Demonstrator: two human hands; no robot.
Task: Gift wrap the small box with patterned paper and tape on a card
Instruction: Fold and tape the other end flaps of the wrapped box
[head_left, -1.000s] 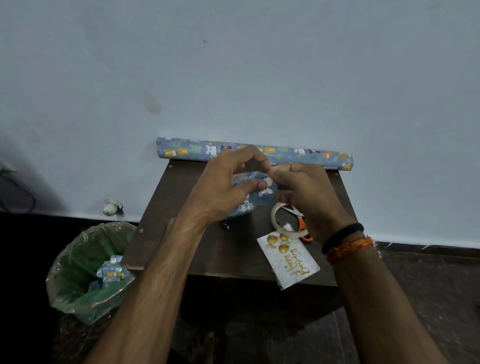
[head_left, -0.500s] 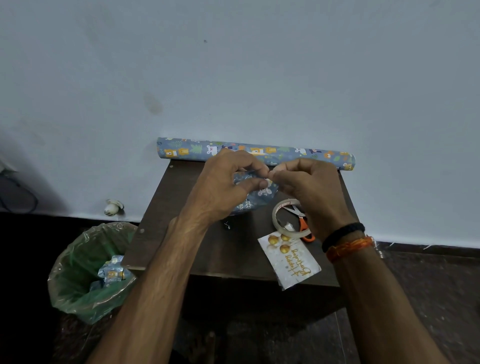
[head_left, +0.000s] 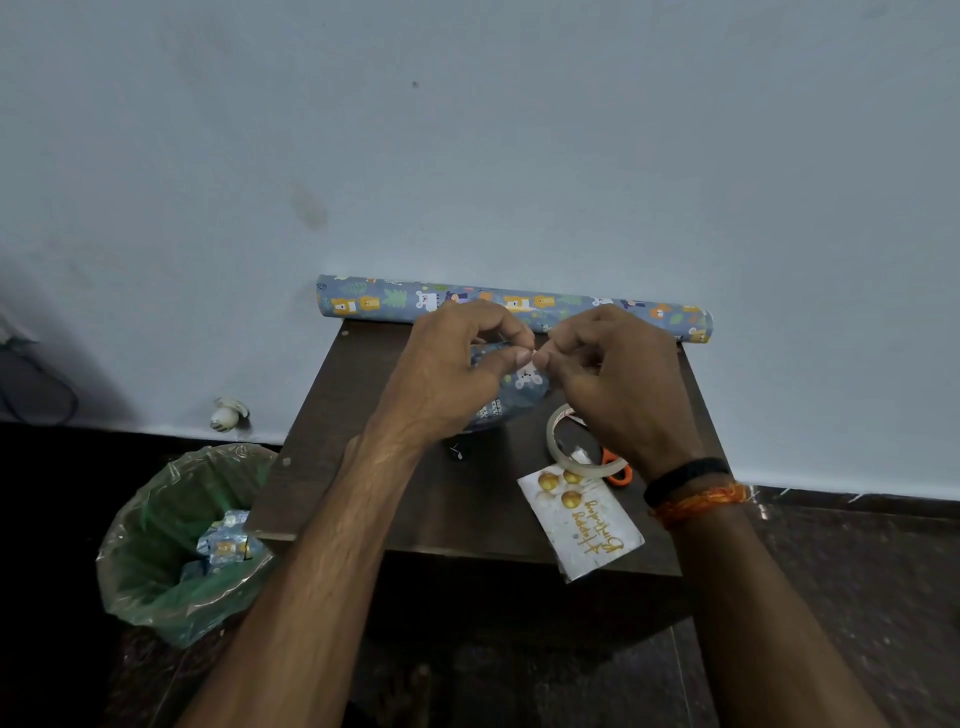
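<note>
Both hands, left hand (head_left: 457, 374) and right hand (head_left: 618, 379), pinch something tiny, probably tape, above the wrapped box (head_left: 511, 397). Advice: keep strip taut, press flat onto seam below.

Dim and even overall, with no clear single source. Soft grey shadow on the wall (head_left: 467, 156) at far left, deepening toward the dark floor (head_left: 857, 597). Faint sheen on the green bin liner (head_left: 156, 545) and on the tape roll (head_left: 563, 441). Mild wide-angle bending along the edges. Slight softness and noise in the darkest lower areas; centre reasonably sharp.
</note>
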